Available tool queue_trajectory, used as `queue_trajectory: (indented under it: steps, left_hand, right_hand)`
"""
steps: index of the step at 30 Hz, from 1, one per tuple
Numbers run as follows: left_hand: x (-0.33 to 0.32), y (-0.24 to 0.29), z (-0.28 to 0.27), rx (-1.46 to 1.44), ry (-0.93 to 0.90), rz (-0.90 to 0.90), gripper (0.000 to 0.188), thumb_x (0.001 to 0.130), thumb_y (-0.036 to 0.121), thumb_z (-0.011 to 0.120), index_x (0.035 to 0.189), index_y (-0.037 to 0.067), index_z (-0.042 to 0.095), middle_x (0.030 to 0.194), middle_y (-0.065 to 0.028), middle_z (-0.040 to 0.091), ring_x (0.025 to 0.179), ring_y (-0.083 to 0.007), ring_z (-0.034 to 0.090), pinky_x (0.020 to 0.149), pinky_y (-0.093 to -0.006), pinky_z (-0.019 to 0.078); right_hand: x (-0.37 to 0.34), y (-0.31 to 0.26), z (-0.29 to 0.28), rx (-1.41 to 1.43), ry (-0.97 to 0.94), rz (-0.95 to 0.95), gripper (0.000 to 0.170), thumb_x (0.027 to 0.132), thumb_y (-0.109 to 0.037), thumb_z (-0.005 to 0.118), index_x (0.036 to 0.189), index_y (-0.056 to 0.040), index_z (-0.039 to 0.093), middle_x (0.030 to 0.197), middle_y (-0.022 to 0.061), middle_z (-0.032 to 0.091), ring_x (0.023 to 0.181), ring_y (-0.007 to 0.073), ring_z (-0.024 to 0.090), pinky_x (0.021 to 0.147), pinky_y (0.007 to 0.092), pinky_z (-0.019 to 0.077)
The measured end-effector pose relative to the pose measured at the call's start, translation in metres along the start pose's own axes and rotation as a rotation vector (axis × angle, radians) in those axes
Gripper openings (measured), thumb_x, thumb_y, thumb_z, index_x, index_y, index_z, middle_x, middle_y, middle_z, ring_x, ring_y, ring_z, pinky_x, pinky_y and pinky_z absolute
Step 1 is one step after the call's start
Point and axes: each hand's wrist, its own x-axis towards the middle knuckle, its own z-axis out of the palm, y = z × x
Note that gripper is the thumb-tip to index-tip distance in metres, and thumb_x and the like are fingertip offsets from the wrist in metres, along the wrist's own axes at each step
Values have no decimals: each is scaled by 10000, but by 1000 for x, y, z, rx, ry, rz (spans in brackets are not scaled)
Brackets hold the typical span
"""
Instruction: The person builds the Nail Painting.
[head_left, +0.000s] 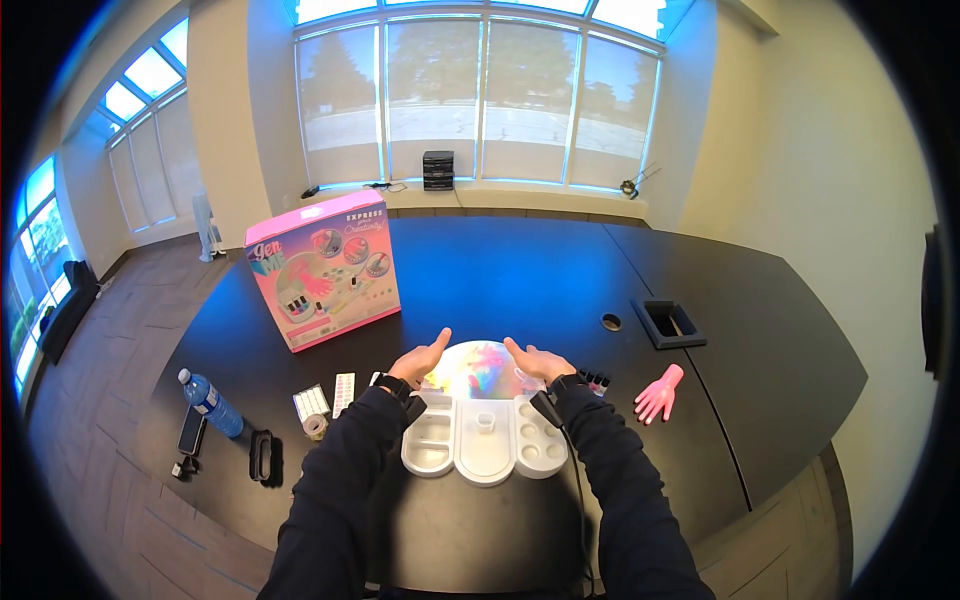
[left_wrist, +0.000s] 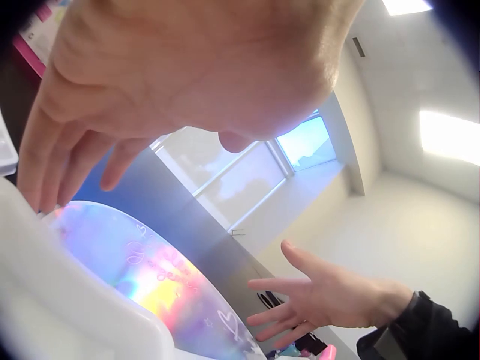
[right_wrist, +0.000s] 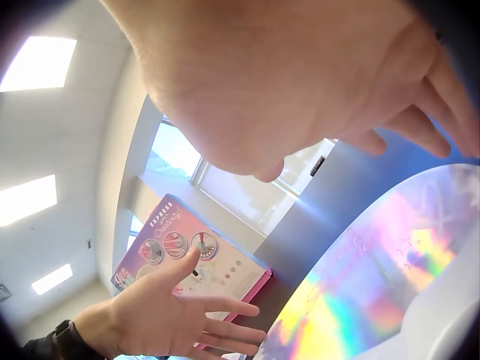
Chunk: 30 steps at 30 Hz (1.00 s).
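Note:
A white plastic tray unit (head_left: 485, 462) with several compartments and round wells lies in front of me. At its back stands a rounded, iridescent panel (head_left: 472, 368) with pink lettering and hearts. My left hand (head_left: 420, 364) is at the panel's left side, thumb raised; in the left wrist view its fingertips (left_wrist: 49, 204) are right at the panel's edge. My right hand (head_left: 541, 364) mirrors it at the right side, fingers spread and extended in the left wrist view. Neither hand grips anything. In the right wrist view the panel (right_wrist: 360, 277) shows between both hands.
A pink box (head_left: 325, 275) stands at back left. Left are a water bottle (head_left: 212, 404), a phone (head_left: 190, 430), a black case (head_left: 262, 458), a tape roll (head_left: 315, 428) and a sticker sheet (head_left: 344, 392). Right are small polish bottles (head_left: 597, 382), a pink model hand (head_left: 660, 394) and a table socket (head_left: 670, 324).

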Motion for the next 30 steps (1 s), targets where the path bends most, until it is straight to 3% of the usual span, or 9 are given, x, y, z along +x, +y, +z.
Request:
queue_trajectory:
  steps: [3, 5, 8, 11, 13, 18, 21, 23, 30]
  left_hand:
    - [-1, -1, -3, 16, -9, 0, 1329, 910, 1031, 292, 1684, -44, 414, 1614, -377, 512, 1397, -533, 604, 1059, -588, 578]
    - [1, -4, -2, 24, -10, -1, 1328, 911, 1029, 297, 1684, -44, 413, 1620, -377, 507, 1404, -533, 599, 1059, -587, 578]
    - [3, -8, 3, -6, 73, -6, 1241, 951, 994, 270, 1573, -35, 575, 1439, -302, 661, 1191, -417, 695, 882, -522, 615]
    - [-3, -6, 0, -100, 40, -15, 1224, 949, 998, 267, 1607, 7, 553, 1451, -296, 655, 1208, -419, 689, 931, -540, 600]
    - [-9, -5, -7, -175, -54, -21, 1331, 911, 1032, 311, 1693, -42, 382, 1614, -418, 482, 1463, -552, 542, 1147, -631, 503]
    - [-3, -14, -8, -261, -42, -30, 1278, 933, 1005, 345, 1658, -44, 423, 1603, -405, 496, 1456, -549, 546, 1151, -627, 499]
    - [-7, -12, -7, -310, -5, -37, 1252, 949, 987, 359, 1648, -50, 427, 1589, -395, 511, 1443, -537, 558, 1153, -620, 499]
    - [-6, -10, -8, -332, 8, -30, 1240, 960, 976, 362, 1646, -55, 423, 1585, -392, 517, 1439, -531, 562, 1153, -616, 500]
    - [-15, -2, -11, -401, 127, 103, 1188, 1010, 920, 372, 1633, -91, 421, 1521, -332, 573, 1389, -475, 602, 1148, -589, 503]
  right_hand:
    - [13, 5, 5, -90, -12, 14, 1198, 972, -956, 283, 1769, -63, 269, 1845, 174, 245, 1702, 393, 229, 1365, 511, 242]
    - [20, 7, 11, -165, 42, -29, 1184, 979, -942, 238, 1750, -49, 329, 1776, 224, 388, 1641, 409, 382, 1332, 504, 305]
    - [21, 7, 12, -148, 70, -3, 1158, 986, -931, 240, 1745, -64, 357, 1763, 231, 410, 1636, 418, 389, 1323, 521, 316]
    - [22, 5, 12, -133, 86, 7, 1132, 995, -917, 245, 1742, -75, 374, 1746, 235, 438, 1626, 434, 399, 1319, 534, 318]
    - [20, 6, 11, -114, 98, -3, 1129, 1001, -908, 249, 1733, -59, 384, 1740, 245, 444, 1619, 441, 407, 1315, 539, 324]
    - [16, 4, 5, -35, 133, 1, 1116, 1023, -876, 257, 1704, -5, 412, 1714, 286, 459, 1599, 462, 431, 1303, 553, 340]
    - [12, 1, 1, 14, 127, 16, 1100, 1050, -846, 301, 1710, 32, 367, 1765, 274, 376, 1633, 438, 376, 1333, 493, 309]
    - [12, 1, 2, 35, 179, -12, 1076, 1050, -832, 269, 1697, 17, 405, 1684, 315, 484, 1575, 482, 457, 1289, 562, 359]
    - [-8, -10, -15, 7, 261, -68, 1037, 1064, -806, 290, 1664, 25, 449, 1617, 330, 553, 1520, 502, 519, 1253, 572, 407]
